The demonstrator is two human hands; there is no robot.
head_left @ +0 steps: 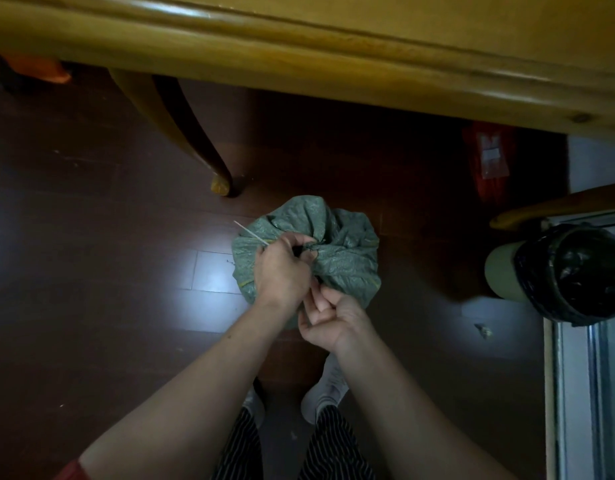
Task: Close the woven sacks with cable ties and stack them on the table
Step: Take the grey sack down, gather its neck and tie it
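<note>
My left hand (282,271) is clenched on the gathered neck of the green woven sack (344,258), fingers curled over the bunched cloth. The pale tail of the cable tie (250,233) comes out from between them, so I take it I am pinching the tie as well. The next pull turns on that tail: its long axis runs up and to my left, away from the neck, and it stands free of the sack's shoulder. My left hand is at its root. My right hand (333,322) sits just below and nearer to me, palm turned up, fingers loosely bent by the underside of the neck, and I cannot tell whether it holds anything. I judge the tie is looped but wants drawing tight, 1 hand steadying the neck while the other hauls along the tail's line. The sack sits on the dark wooden floor (91,271) just ahead of my 2 white shoes (328,386), not yet on the table (333,64), whose yellow edge crosses the top of the view, its curved table leg (195,143) to the sack's upper left. A red packet (489,161) lies under the table to the right, and a bin (500,271) with a black liner stands well apart on my right
</note>
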